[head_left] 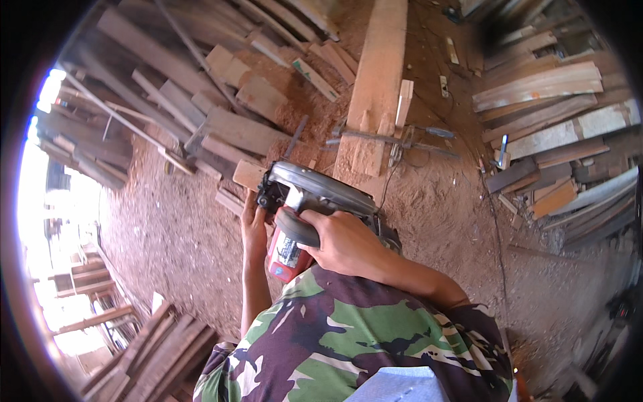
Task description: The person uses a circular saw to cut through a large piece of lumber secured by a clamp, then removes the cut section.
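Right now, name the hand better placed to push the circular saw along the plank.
Probably right: the right hand grips the circular saw by its handle; the left hand only steadies beside it, near the plank.

Glossy metal+plastic circular saw (315, 201), rough matt wood plank (375, 80), sawdust-covered dirt floor (174, 234).

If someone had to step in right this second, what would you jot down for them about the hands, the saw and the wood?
Right hand: closed around the handle of the circular saw, on top of it.
Left hand: flat against the saw's left side, by a small wood block.
The saw sits at the near end of a long plank that runs away from the person over the sawdust floor. Small wedges stand on the plank further up.
Done: cannot tell whether any cut is made; the blade is hidden under the guard.
Left: the plank beyond the saw looks whole.
Scrap boards are piled on both sides.
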`<state>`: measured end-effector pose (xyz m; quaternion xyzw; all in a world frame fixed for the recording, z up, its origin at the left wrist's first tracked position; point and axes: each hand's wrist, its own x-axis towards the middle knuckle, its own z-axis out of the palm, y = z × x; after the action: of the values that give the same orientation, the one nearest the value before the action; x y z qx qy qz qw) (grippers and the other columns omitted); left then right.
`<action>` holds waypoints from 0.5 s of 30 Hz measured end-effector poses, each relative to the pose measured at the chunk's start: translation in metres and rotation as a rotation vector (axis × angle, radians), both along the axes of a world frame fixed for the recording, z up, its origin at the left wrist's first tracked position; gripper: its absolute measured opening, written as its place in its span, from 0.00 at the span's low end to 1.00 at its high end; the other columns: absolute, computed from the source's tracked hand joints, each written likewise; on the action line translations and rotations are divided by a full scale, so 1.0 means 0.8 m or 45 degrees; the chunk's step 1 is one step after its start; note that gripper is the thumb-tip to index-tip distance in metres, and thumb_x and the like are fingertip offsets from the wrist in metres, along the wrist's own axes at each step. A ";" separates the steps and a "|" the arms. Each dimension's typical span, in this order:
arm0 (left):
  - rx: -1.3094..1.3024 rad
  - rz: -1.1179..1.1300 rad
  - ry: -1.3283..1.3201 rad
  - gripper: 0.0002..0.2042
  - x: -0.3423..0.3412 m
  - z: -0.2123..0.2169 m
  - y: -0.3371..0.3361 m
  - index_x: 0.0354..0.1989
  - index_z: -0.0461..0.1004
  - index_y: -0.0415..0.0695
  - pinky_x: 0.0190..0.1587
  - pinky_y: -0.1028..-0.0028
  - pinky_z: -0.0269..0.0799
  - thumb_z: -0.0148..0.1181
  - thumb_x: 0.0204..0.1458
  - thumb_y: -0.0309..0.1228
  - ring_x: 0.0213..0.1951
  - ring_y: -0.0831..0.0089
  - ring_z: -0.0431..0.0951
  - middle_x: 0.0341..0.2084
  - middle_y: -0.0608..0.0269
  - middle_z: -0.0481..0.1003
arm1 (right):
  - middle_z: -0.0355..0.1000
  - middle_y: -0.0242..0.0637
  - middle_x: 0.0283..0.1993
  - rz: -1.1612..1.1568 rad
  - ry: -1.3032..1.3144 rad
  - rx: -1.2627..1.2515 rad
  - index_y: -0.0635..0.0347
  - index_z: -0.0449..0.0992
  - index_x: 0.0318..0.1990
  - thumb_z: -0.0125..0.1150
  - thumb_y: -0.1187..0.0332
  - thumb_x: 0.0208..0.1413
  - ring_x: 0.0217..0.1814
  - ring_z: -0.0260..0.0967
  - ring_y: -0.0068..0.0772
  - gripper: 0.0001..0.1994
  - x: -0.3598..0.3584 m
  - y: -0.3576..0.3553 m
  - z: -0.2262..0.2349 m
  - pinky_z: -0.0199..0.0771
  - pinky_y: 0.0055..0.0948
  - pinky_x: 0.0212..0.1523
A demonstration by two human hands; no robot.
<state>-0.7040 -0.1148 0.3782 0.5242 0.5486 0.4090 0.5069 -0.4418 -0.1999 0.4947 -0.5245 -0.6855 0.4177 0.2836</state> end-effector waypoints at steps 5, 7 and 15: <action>-0.102 -0.277 0.009 0.32 0.065 -0.019 0.086 0.82 0.52 0.38 0.38 0.80 0.69 0.49 0.69 0.22 0.37 0.84 0.72 0.51 0.66 0.78 | 0.80 0.61 0.34 -0.398 0.056 -0.019 0.64 0.78 0.56 0.72 0.62 0.58 0.37 0.79 0.67 0.22 0.029 0.020 -0.025 0.79 0.56 0.42; -0.106 -0.403 0.055 0.32 0.082 -0.028 0.116 0.82 0.52 0.37 0.35 0.81 0.67 0.50 0.69 0.22 0.34 0.85 0.70 0.43 0.71 0.77 | 0.80 0.61 0.33 -0.495 0.074 -0.030 0.64 0.79 0.56 0.72 0.62 0.58 0.38 0.79 0.67 0.22 0.037 0.022 -0.033 0.80 0.55 0.42; -0.166 -0.882 0.333 0.33 0.232 -0.013 0.212 0.82 0.52 0.38 0.41 0.76 0.72 0.53 0.69 0.24 0.38 0.79 0.73 0.44 0.63 0.78 | 0.81 0.58 0.35 -1.012 0.099 -0.108 0.64 0.81 0.54 0.74 0.64 0.58 0.37 0.81 0.65 0.19 0.071 0.034 -0.025 0.80 0.52 0.39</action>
<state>-0.5183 0.0545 0.3680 0.6932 0.4237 0.1071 0.5731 -0.3849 -0.1729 0.4749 -0.7438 -0.4002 0.3231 0.4269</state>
